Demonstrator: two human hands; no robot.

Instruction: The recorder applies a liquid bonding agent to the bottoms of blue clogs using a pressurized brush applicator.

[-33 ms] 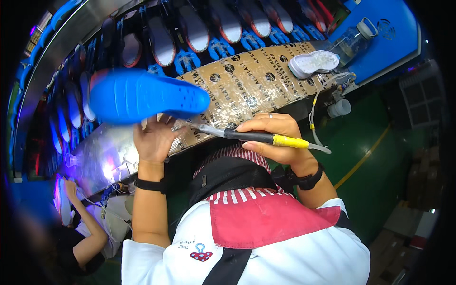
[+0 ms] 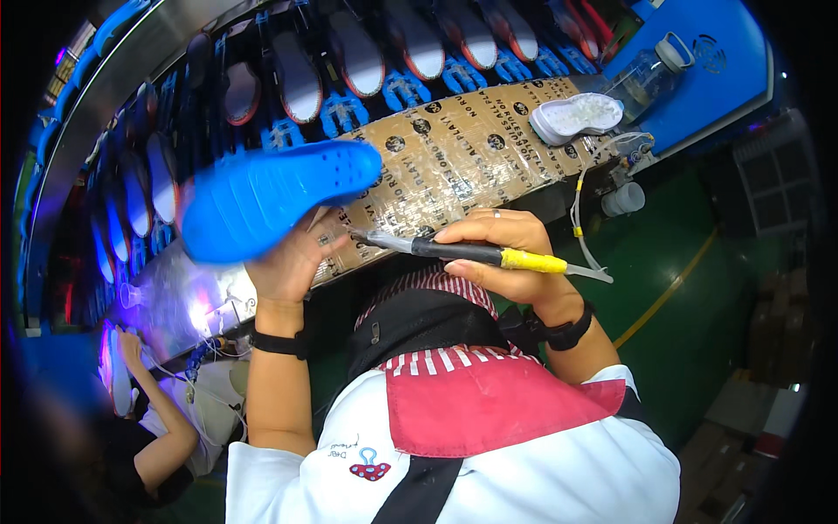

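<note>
left grip (image 2: 286, 267): blue sole (image 2: 271, 203) | tan covering (image 2: 445, 188): black print (image 2: 496, 141) | shirt (image 2: 288, 480): lettering (image 2: 344, 448)

We look steeply down through a head-worn fisheye, close above our white shirt (image 2: 532, 463) at six o'clock, left hand (image 2: 291, 267) near at nine, right hand (image 2: 515, 253) near at three, bench (image 2: 436, 166) spreading toward twelve, co-worker (image 2: 168, 441) farther off at eight.

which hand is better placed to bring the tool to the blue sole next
Likely the right hand: it grips the black-and-yellow tool, tip near the blue sole, while the left hand holds that sole.
</note>
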